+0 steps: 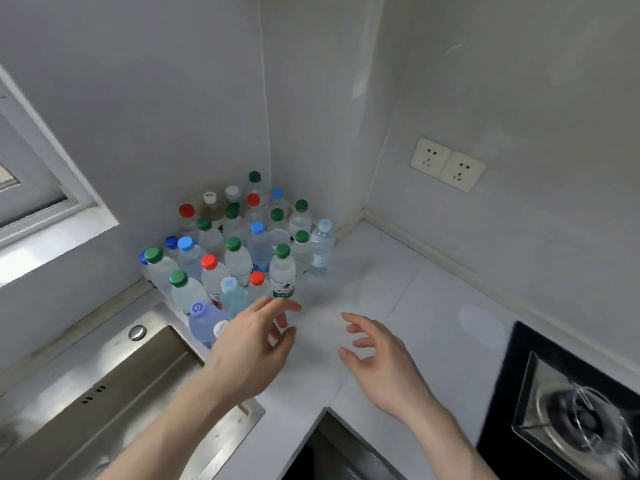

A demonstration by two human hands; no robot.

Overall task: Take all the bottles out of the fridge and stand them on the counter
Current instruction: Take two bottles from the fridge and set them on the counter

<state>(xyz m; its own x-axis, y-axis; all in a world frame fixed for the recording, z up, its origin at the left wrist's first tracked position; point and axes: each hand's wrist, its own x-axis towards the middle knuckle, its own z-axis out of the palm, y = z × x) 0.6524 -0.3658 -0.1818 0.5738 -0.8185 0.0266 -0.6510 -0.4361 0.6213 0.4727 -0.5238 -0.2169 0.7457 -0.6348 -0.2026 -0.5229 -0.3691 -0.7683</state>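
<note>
Several clear plastic bottles with green, red, blue and white caps stand packed together in the back corner of the white counter (pixel 367 292). Nearest the front are a green-capped bottle (pixel 282 271), a pale-blue-capped one (pixel 232 296) and a purple bottle (pixel 204 322) beside the sink. My left hand (pixel 252 344) hovers just in front of this cluster, fingers spread, empty, partly hiding the purple bottle. My right hand (pixel 377 358) floats over bare counter to the right, fingers apart, empty. The fridge is out of view.
A steel sink (pixel 114 389) lies at the lower left, its edge touching the bottle cluster. A black gas hob (pixel 571 410) sits at the lower right. A double wall socket (pixel 446 164) is on the right wall. A window sill (pixel 52 237) runs along the left.
</note>
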